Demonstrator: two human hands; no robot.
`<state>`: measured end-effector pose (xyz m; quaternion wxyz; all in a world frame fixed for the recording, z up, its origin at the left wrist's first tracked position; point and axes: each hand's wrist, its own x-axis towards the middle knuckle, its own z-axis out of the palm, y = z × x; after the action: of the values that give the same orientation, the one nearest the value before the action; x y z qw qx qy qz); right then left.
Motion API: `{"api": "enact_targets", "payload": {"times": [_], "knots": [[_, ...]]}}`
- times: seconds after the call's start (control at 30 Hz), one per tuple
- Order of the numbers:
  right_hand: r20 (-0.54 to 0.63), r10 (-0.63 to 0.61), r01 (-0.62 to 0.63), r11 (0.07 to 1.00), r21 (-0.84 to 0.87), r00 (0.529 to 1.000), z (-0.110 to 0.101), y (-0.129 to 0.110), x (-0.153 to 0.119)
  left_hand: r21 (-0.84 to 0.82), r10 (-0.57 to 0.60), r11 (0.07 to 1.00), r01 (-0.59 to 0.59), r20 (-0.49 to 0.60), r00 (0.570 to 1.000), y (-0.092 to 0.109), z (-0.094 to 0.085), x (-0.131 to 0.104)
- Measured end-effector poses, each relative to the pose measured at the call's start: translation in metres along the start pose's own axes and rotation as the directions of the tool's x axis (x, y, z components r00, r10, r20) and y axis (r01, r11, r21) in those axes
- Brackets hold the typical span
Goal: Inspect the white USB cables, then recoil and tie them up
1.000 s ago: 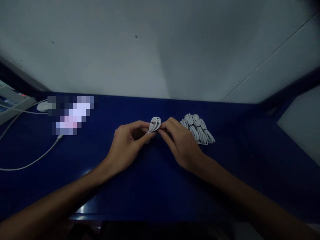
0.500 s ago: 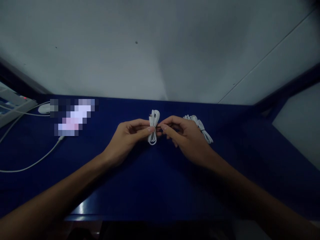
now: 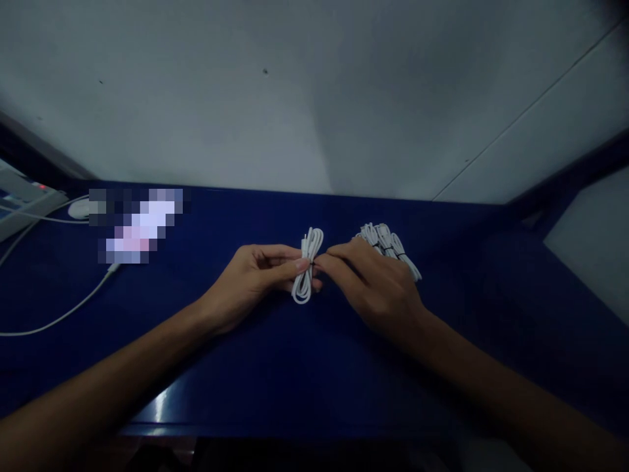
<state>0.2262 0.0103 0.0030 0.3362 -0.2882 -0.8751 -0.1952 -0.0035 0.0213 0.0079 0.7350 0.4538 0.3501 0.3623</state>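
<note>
My left hand [image 3: 260, 275] pinches a coiled white cable [image 3: 304, 285] between thumb and fingers, above the blue table. The bundle stands nearly upright, leaning a little right, and a metal plug tip shows at its upper left. A thin black tie [image 3: 312, 263] wraps the middle of the coil. On the coil's right side, my right hand [image 3: 376, 278] is closed with thumb and forefinger pinched on the tie's end, which the fingertips mostly hide. Just behind the right hand lie several white tied cables [image 3: 388, 241], partly covered by it.
A pixelated bright device [image 3: 142, 229] lies on the blue table [image 3: 275, 367] at left, a white cord [image 3: 73, 321] running from it. Near it are a white rounded object [image 3: 78, 209] and a pale box-like unit [image 3: 29, 196] with a red light. A grey wall [image 3: 221, 118] rises behind.
My right hand has turned over, its back now more upward, with its fingertips still at the tie. The held coil has shifted slightly down and right in view and leans more.
</note>
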Motion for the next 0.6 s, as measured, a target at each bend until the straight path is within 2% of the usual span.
{"api": "enact_targets", "payload": {"times": [0.07, 0.13, 0.17, 0.2, 0.23, 0.27, 0.3, 0.37, 0.4, 0.43, 0.47, 0.5, 0.53, 0.57, 0.6], "knots": [[-0.035, -0.085, 0.083, 0.995, -0.05, 0.996, 0.002, 0.004, -0.005, 0.003, -0.021, 1.0, 0.021, 0.034, 0.999, 0.0, 0.001, 0.001], [-0.027, -0.064, 0.064, 0.998, -0.002, 0.998, 0.003, 0.004, -0.008, 0.023, -0.007, 1.0, 0.007, 0.029, 1.0, -0.001, 0.003, 0.001], [-0.022, -0.009, 0.01, 0.998, 0.06, 1.0, 0.002, 0.003, -0.008, 0.044, 0.016, 0.999, -0.016, 0.013, 1.0, -0.001, 0.004, 0.001], [0.033, 0.093, -0.097, 0.984, 0.151, 0.995, 0.001, 0.001, -0.007, 0.075, 0.048, 0.996, -0.048, -0.007, 0.999, -0.001, 0.005, 0.001], [0.09, 0.226, -0.242, 0.936, 0.255, 0.97, -0.001, -0.002, -0.006, 0.117, 0.086, 0.99, -0.082, -0.025, 0.996, -0.001, 0.006, 0.0], [0.169, 0.347, -0.385, 0.846, 0.37, 0.923, -0.003, -0.004, -0.004, 0.168, 0.127, 0.979, -0.119, -0.042, 0.991, 0.0, 0.007, -0.001], [0.28, 0.441, -0.522, 0.712, 0.469, 0.853, -0.006, -0.006, -0.001, 0.231, 0.176, 0.96, -0.159, -0.055, 0.983, 0.0, 0.008, -0.002], [0.5, 0.552, -0.729, 0.351, 0.587, 0.668, -0.012, -0.007, 0.002, 0.4, 0.296, 0.883, -0.246, -0.069, 0.953, 0.002, 0.01, -0.006], [0.626, 0.532, -0.782, 0.118, 0.612, 0.571, -0.015, -0.006, 0.003, 0.495, 0.365, 0.819, -0.289, -0.061, 0.929, 0.003, 0.011, -0.008], [0.759, 0.424, -0.789, -0.148, 0.596, 0.494, -0.016, -0.004, 0.003, 0.585, 0.425, 0.744, -0.324, -0.04, 0.904, 0.004, 0.012, -0.01], [0.842, 0.311, -0.775, -0.343, 0.531, 0.44, -0.017, -0.001, 0.003, 0.653, 0.471, 0.671, -0.35, -0.011, 0.882, 0.004, 0.012, -0.011], [0.884, 0.211, -0.748, -0.473, 0.466, 0.417, -0.018, 0.001, 0.003, 0.694, 0.496, 0.62, -0.366, 0.014, 0.868, 0.004, 0.012, -0.012], [0.899, 0.153, -0.731, -0.535, 0.424, 0.409, -0.018, 0.003, 0.002, 0.707, 0.503, 0.602, -0.372, 0.026, 0.864, 0.004, 0.011, -0.012], [0.898, 0.153, -0.737, -0.524, 0.427, 0.412, -0.018, 0.003, 0.001, 0.69, 0.49, 0.623, -0.367, 0.021, 0.871, 0.003, 0.011, -0.011], [0.88, 0.21, -0.76, -0.444, 0.475, 0.426, -0.018, 0.003, 0.0, 0.649, 0.461, 0.675, -0.352, 0.002, 0.887, 0.002, 0.01, -0.01]]}}
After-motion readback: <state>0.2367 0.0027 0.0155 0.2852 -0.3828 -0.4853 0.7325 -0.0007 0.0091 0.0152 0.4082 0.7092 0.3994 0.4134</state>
